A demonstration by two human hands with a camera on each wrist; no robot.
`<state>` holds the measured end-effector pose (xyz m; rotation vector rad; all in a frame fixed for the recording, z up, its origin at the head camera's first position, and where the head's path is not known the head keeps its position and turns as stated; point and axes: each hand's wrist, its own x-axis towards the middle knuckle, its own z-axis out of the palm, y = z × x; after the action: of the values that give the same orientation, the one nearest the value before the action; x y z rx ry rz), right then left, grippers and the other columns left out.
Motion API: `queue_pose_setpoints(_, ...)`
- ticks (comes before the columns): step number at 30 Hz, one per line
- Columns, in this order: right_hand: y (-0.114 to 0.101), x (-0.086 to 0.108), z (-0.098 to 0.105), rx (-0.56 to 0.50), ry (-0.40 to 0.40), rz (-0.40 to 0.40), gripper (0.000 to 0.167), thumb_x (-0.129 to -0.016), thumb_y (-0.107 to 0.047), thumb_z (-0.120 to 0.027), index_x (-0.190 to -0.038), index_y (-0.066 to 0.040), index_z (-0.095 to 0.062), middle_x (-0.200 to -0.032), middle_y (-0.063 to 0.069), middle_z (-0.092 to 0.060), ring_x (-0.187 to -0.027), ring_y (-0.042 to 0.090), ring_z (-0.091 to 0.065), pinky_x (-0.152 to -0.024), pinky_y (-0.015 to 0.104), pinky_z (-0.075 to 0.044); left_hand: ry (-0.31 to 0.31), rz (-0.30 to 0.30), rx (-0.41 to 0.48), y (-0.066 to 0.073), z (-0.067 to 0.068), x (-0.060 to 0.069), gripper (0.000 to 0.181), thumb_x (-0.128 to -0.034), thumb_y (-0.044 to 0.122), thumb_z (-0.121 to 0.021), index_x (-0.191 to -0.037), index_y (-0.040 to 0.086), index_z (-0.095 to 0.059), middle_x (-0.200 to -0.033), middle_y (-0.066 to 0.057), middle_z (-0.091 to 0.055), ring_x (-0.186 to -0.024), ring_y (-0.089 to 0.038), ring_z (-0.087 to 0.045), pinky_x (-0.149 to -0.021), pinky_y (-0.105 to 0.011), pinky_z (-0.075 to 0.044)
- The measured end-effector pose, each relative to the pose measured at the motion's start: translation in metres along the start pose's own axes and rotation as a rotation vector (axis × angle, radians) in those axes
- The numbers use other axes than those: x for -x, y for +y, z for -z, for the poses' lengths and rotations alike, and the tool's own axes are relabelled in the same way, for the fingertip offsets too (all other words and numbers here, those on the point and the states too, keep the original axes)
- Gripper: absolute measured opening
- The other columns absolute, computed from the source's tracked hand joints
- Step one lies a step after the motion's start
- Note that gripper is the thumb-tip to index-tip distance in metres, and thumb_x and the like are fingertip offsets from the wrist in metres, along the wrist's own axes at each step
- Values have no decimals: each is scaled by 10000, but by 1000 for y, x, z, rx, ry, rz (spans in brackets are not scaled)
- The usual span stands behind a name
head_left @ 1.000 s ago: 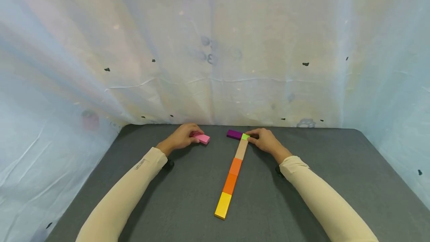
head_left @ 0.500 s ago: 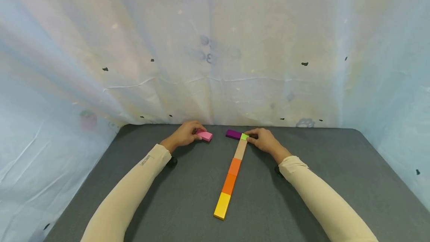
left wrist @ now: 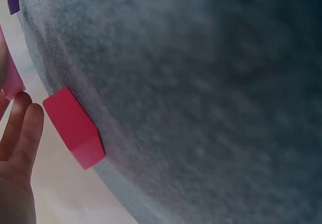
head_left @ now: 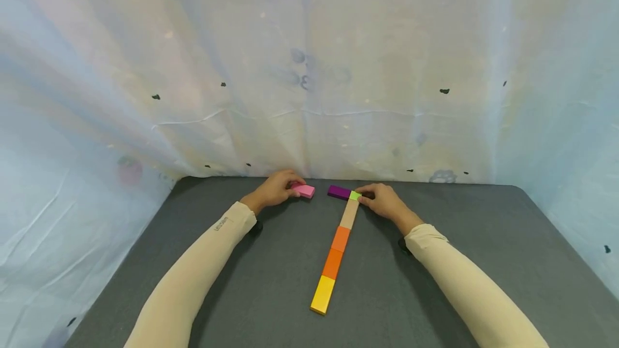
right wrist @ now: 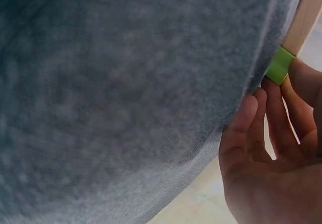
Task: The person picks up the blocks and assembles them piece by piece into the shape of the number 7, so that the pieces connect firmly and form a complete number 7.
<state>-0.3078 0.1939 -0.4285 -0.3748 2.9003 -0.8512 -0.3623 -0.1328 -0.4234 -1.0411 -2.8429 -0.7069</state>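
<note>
My left hand pinches a pink block just left of a purple block near the table's back edge. A small green block touches the purple one's right end, and my right hand pinches it between thumb and fingers. From the green block a straight row runs toward me: a plain wood-coloured block, two orange blocks and a yellow block. In the left wrist view a red block lies beside the left fingers; the head view hides it.
The blocks lie on a dark grey table. Right behind its back edge hangs a pale patterned curtain, which also closes in both sides.
My left hand has moved right with the pink block, narrowing the gap to the purple block. The right hand and the row of blocks have stayed in place.
</note>
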Motion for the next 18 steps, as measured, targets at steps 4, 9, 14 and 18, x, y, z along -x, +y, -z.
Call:
queue_pose_setpoints(4, 1, 2, 0, 3, 1, 5, 361, -1011, -236, -588, -1354, -131, -628, -1313, 136, -654, -1177, 324, -616, -986, 492, -491, 8, -29, -7, 4, -3, -5, 277, -883, 184, -759, -1152, 130, -728, -1133, -52, -668, -992, -205, -561, -928, -391, -462)
queue_pose_setpoints(9, 0, 2, 1, 3, 9, 4, 359, -1010, -231, -590, -1353, -133, -629, -1304, 129, -662, -1169, 312, -624, -988, 489, -491, -2, -48, -16, 8, -5, -10, 277, -893, 187, -750, -1160, 120, -723, -1128, -58, -665, -962, -206, -549, -903, -378, -457)
queue_pose_setpoints(14, -3, 1, 0, 12, 0, 6, 363, -1013, -225, -584, -1362, -131, -621, -1305, 128, -661, -1158, 305, -628, -975, 480, -499, 11, -36, 7, 8, -7, -13, 264, -892, 169, -751, -1149, 118, -727, -1152, -60, -638, -995, -214, -561, -922, -383, -473)
queue_pose_setpoints(18, -4, 2, -1, 13, -3, 7, 364, -1011, -216, -586, -1363, -129, -621, -1304, 129, -661, -1147, 300, -632, -966, 475, -504, 31, -39, 27, 7, -10, -16, 262, -887, 132, -752, -1146, 103, -728, -1155, -66, -596, -1018, -219, -557, -933, -382, -478)
